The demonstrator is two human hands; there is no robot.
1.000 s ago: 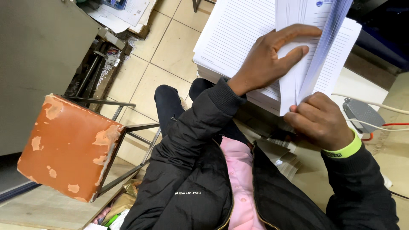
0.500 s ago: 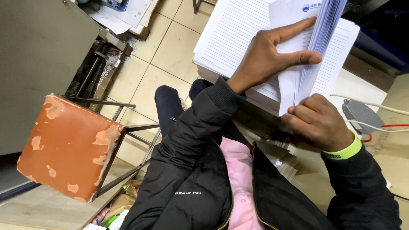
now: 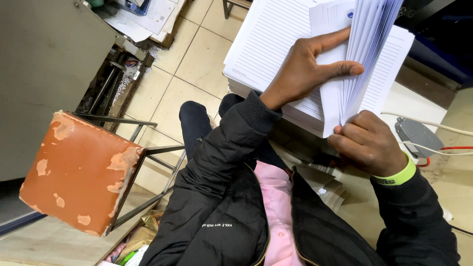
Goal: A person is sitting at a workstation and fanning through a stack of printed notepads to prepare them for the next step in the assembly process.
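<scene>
A thick stack of white lined paper point(image 3: 266, 49) lies on a surface in front of me. Above it I hold a bundle of lined sheets point(image 3: 367, 44) upright, its pages fanned apart. My left hand point(image 3: 305, 69) presses against the bundle's left face, thumb stretched up and a finger reaching across into the fanned pages. My right hand point(image 3: 367, 143), with a green wristband, pinches the bundle's lower edge. Both arms are in black jacket sleeves.
A worn orange stool point(image 3: 74, 172) on a metal frame stands at my left over the tiled floor point(image 3: 197, 64). A grey foot pedal point(image 3: 419, 135) with white and red cables lies at right. Loose papers point(image 3: 148, 19) sit on the floor beside a grey cabinet point(image 3: 44, 64).
The bundle's pages have spread wider and shifted right. My left fingers have slid further across the sheets; my right hand has kept its grip at the lower edge.
</scene>
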